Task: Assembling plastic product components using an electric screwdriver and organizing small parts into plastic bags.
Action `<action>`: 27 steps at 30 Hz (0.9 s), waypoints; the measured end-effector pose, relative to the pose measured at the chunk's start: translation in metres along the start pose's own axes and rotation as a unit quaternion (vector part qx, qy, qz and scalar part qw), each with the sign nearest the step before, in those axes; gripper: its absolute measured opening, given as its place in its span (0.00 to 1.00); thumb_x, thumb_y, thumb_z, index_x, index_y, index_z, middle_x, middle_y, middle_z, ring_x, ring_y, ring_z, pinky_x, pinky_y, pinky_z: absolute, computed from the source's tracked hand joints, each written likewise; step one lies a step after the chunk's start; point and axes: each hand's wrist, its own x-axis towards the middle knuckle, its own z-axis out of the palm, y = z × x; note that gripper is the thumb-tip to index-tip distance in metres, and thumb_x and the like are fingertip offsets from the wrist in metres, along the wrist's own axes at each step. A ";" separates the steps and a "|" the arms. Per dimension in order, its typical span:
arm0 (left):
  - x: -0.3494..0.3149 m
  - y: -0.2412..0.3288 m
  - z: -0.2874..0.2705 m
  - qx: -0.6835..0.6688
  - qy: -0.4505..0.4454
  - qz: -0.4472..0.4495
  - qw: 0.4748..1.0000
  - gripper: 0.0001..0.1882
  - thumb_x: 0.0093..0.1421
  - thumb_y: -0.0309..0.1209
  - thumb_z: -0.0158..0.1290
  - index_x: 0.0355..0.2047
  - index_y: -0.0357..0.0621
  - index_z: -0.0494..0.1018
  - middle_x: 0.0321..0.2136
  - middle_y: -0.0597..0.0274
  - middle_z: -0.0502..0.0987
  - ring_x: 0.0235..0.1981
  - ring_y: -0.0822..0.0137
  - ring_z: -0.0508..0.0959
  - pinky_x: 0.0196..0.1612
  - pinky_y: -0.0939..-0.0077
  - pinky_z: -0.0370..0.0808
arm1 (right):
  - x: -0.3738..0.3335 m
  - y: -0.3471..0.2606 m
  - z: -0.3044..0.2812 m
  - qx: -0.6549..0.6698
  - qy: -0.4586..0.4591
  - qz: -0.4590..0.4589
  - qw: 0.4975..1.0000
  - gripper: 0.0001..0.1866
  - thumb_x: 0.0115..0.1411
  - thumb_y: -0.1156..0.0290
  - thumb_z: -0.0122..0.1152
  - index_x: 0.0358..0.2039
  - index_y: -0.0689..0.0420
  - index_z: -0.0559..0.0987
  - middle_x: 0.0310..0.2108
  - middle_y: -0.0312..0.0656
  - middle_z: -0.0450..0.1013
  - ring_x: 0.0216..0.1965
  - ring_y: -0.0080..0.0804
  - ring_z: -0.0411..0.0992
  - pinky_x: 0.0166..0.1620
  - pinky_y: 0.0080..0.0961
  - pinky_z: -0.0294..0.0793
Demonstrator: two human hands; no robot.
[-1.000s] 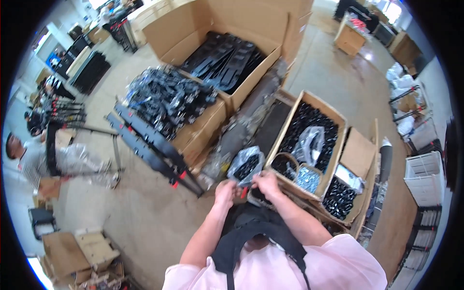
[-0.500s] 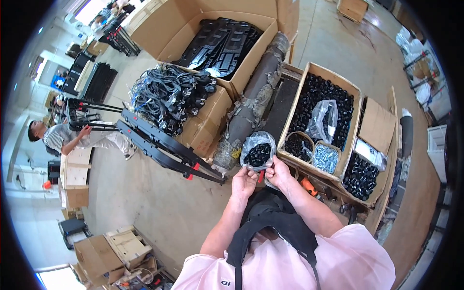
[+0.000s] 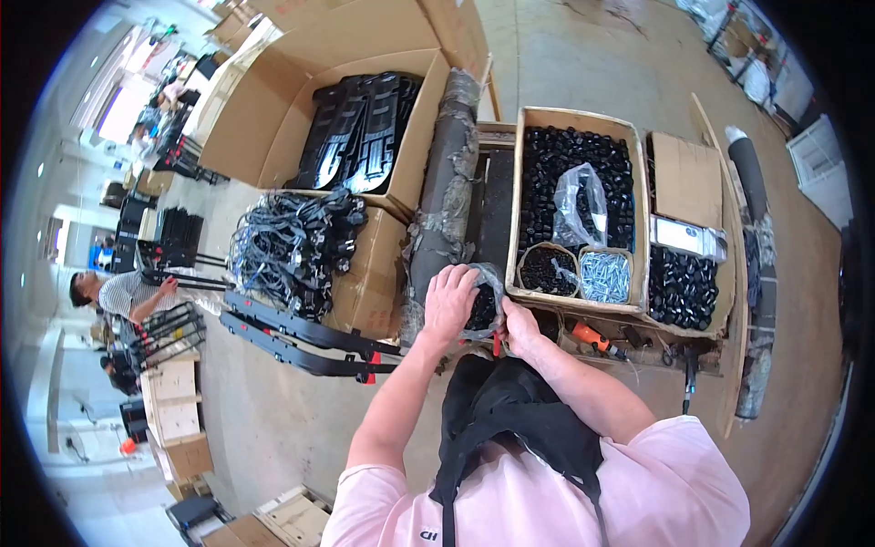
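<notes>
A clear plastic bag (image 3: 493, 276) of small black parts (image 3: 480, 313) stands right in front of me, at the near edge of the bench. My left hand (image 3: 450, 299) lies over the bag's left rim, back of the hand up, its fingertips curled onto the plastic and partly hidden. At the right near rim, my right hand (image 3: 520, 328) pinches the bag between thumb and fingers. A small red piece (image 3: 497, 344) shows just below the bag, between my hands.
Right of the bag is a carton (image 3: 641, 264) of black caps, with smaller boxes of black screws (image 3: 547, 273) and silver screws (image 3: 604, 276). An orange power tool (image 3: 592, 337) lies below. Cables (image 3: 292, 246) top a carton at left; a person (image 3: 128, 294) carries a black frame (image 3: 310, 351).
My left hand has moved up from the bag's near rim to its left side, covering part of it. My right hand stays at the right rim. The view has turned slightly.
</notes>
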 end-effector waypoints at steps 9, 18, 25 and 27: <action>0.060 -0.072 0.031 -0.189 -0.255 -0.042 0.947 0.13 0.66 0.29 0.50 0.43 0.39 0.82 0.39 0.45 0.84 0.47 0.41 0.80 0.53 0.52 0.76 | 0.017 0.024 -0.007 -0.065 0.043 -0.137 0.987 0.22 0.77 0.53 0.54 0.41 0.61 0.83 0.29 0.34 0.75 0.31 0.23 0.68 0.37 0.28 0.69; 0.098 -0.072 0.040 -0.166 -0.440 -0.087 0.878 0.16 0.61 0.33 0.48 0.40 0.33 0.78 0.41 0.36 0.82 0.49 0.35 0.79 0.57 0.48 0.75 | 0.032 0.043 -0.019 0.028 0.039 -0.159 0.986 0.21 0.76 0.53 0.55 0.36 0.59 0.81 0.29 0.31 0.71 0.29 0.20 0.64 0.33 0.26 0.64; 0.086 -0.064 0.003 -0.080 -0.273 0.250 0.926 0.16 0.60 0.29 0.61 0.49 0.45 0.76 0.45 0.55 0.77 0.52 0.49 0.76 0.59 0.56 0.74 | 0.012 0.041 -0.006 0.067 0.016 -0.222 0.973 0.14 0.75 0.59 0.56 0.47 0.58 0.75 0.30 0.32 0.73 0.28 0.24 0.68 0.34 0.25 0.68; 0.089 -0.061 0.006 -0.072 -0.243 0.276 0.927 0.11 0.62 0.33 0.61 0.44 0.47 0.78 0.42 0.57 0.77 0.51 0.53 0.77 0.57 0.59 0.74 | 0.004 0.043 0.003 -0.051 0.094 -0.257 0.961 0.16 0.74 0.58 0.57 0.46 0.59 0.78 0.32 0.35 0.75 0.32 0.27 0.72 0.38 0.29 0.71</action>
